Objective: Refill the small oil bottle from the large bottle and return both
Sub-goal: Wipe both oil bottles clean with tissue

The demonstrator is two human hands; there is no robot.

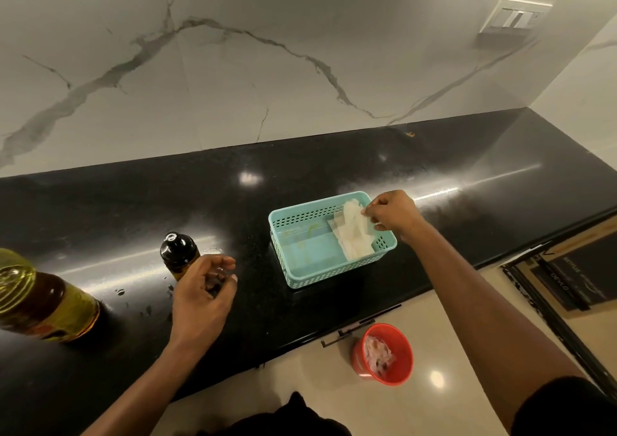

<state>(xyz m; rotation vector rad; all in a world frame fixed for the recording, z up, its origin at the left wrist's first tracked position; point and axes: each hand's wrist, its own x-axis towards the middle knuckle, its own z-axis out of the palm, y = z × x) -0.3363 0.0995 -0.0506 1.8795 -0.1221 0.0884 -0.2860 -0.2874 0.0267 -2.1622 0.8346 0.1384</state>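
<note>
The small oil bottle [179, 254], dark with a shiny black cap, stands upright on the black counter [100, 201]. The large bottle [43, 298] of yellow-brown oil stands at the far left edge of view, partly cut off. My left hand [203, 293] hovers just right of the small bottle, fingers curled loosely, holding nothing. My right hand [392, 215] reaches over the far right corner of a turquoise basket [293, 270] and pinches a white tissue [354, 231] lying in it.
Small oil drops and smears dot the counter between the two bottles. On the floor below the counter edge stands a red bin [400, 342] with crumpled paper in it. Flat dark boxes [567, 278] lie at the right. A marble wall backs the counter.
</note>
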